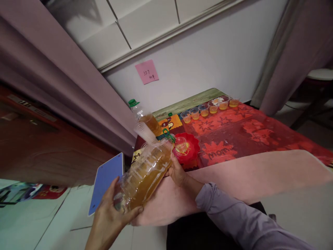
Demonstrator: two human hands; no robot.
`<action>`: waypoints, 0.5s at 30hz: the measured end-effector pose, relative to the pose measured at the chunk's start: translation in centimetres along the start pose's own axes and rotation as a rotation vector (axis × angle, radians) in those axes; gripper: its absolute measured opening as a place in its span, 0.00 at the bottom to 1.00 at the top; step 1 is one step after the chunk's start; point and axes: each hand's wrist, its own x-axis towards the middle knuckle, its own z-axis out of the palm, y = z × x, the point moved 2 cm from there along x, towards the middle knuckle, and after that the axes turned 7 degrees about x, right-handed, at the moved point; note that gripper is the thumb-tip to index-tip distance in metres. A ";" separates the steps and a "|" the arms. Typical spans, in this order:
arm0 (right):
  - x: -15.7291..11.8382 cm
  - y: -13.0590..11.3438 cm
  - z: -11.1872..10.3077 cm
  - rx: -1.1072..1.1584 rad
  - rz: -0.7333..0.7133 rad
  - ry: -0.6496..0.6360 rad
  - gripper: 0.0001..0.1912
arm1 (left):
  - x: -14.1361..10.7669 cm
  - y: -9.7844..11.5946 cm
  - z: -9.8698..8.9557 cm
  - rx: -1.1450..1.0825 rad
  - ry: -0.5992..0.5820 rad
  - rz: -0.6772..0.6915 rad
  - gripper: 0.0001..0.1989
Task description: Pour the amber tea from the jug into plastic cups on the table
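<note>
The left hand (109, 211) grasps the base end of a big clear bottle (148, 177), thumb on the near side and fingers round the far one, and that grip looks meant to bear the weight while the base stays under control. Up by the front end, the right hand (177, 171) has hold too, cradling the underside, likely to steady the aim. So the bottle lies tipped between both hands over the table's near corner, amber liquid along its lower side, the neck pointing at a clear cup (181, 144) in a red scalloped dish (194, 149); the dish probably serves to catch drips. Whether anything is flowing, I can't tell. A pink cover (260, 170) runs along the near table edge, under the right forearm. Just past the bottle leans a stack of cups (145, 132), crowding that side, and behind it stands a second bottle (152, 124), part-filled and capped green. A loose green cap (170, 114) lies nearby. Farther back, small cups (203, 111) with amber liquid line up along the table, seemingly set apart to leave elbow room. Beyond, a pink note (147, 72) on the wall.
</note>
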 end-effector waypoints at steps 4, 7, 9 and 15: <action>0.0 0.0 0.0 0.008 -0.012 0.003 0.39 | 0.1 -0.2 0.1 -0.004 -0.008 0.005 0.68; 0.0 0.0 0.0 0.012 -0.011 0.013 0.37 | 0.1 -0.2 0.2 -0.017 -0.011 -0.015 0.68; 0.0 0.0 0.0 0.014 -0.012 0.019 0.36 | 0.1 0.0 0.2 -0.028 -0.007 -0.027 0.68; 0.0 0.0 0.0 0.005 -0.003 -0.002 0.38 | 0.2 0.4 0.0 -0.023 -0.010 -0.009 0.67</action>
